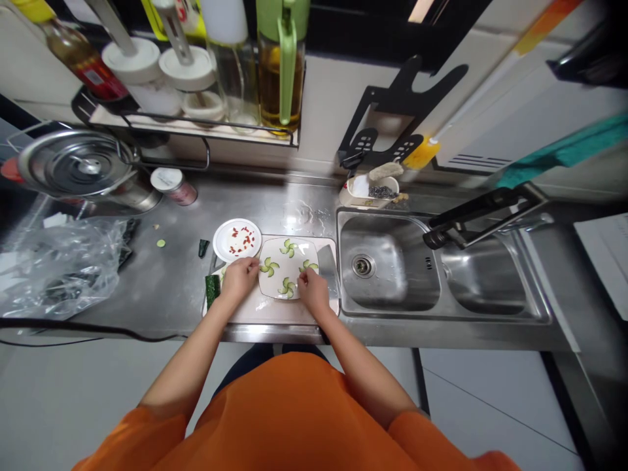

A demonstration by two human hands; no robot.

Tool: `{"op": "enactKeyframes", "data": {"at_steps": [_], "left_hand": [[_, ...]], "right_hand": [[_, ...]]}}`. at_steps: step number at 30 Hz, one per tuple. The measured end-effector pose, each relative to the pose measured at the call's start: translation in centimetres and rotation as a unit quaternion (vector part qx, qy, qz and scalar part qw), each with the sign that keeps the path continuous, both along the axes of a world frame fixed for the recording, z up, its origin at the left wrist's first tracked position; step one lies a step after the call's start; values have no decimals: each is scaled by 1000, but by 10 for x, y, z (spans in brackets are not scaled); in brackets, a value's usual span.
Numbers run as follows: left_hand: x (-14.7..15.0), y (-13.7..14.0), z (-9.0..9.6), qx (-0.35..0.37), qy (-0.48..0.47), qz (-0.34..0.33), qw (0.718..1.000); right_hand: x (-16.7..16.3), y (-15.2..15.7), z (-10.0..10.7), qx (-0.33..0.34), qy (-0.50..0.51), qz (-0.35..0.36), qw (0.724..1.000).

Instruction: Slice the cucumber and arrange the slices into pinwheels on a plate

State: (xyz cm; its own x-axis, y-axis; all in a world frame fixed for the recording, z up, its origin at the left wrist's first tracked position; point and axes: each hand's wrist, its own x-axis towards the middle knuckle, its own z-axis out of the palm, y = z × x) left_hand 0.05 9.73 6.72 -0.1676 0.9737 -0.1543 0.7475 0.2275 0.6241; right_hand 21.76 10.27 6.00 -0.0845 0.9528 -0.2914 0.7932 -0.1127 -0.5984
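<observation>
Orange shirt (294, 418) is facing the plate (287, 267) bearing cucumber slices (287, 246). Left hand (238, 281) is pinching at its left edge, right hand (314, 293) at its right, pinch contents unclear; brushing knuckles could be scattering the slices.

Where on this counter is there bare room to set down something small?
Bare counter lies between the plastic bag and the cucumber chunk, and between the pink can and round plate. Crowded: the cutting board, under the square plate, left hand and right hand.
</observation>
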Motion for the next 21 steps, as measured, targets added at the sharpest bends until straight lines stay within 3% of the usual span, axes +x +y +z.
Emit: {"op": "enactKeyframes", "data": {"at_steps": [4,8,12,21], "left_hand": [[-7,-23,0,-15,26,35,999],[-21,-24,-8,-15,75,117,990],[-31,-1,-17,-3,110,159,981],[-27,48,-23,-24,142,170,975]], "right_hand": [[21,-17,-3,30,-8,15,999],[32,-32,-9,51,-20,37,998],[35,-40,-14,62,-45,53,996],[34,-43,-11,62,-51,78,994]]}}
